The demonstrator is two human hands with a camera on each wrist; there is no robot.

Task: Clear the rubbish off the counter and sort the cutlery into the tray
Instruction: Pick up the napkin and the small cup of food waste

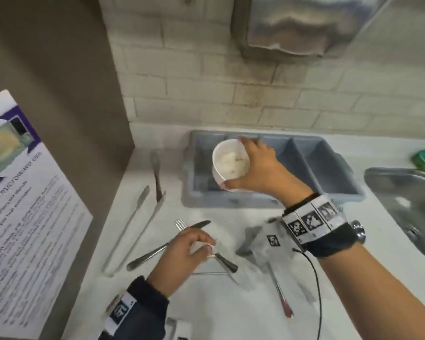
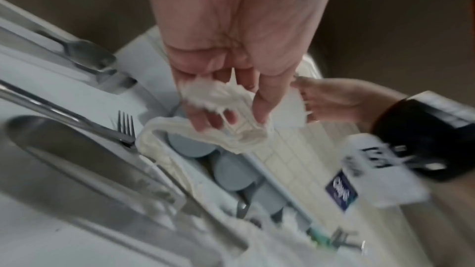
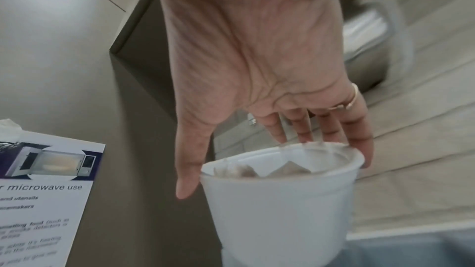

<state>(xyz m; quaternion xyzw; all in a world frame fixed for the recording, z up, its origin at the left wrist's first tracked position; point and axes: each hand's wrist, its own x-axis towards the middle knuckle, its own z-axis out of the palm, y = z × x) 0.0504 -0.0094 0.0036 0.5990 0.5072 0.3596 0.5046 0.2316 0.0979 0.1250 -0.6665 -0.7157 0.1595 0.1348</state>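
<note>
The right hand [image 1: 260,168] gripped a white foam cup [image 1: 230,165] by its rim, thumb on one side and fingers on the other, holding it above the grey cutlery tray [image 1: 329,168] at the back edge of the bench [image 1: 219,315]; crumpled scraps lay inside the cup, too blurred to name. The left hand [image 1: 182,251] pinched a wad of torn white tissue [image 2: 226,96] in curled fingers near the front edge, covering the crossing of a fork [image 1: 155,249] and a knife [image 1: 199,225]. More cutlery lay toward the left edge, motion-blurred. A grey wrapper [image 1: 260,244] lay partly under the right wrist. A sink [image 1: 402,192], cut off, bounded the right edge.
</note>
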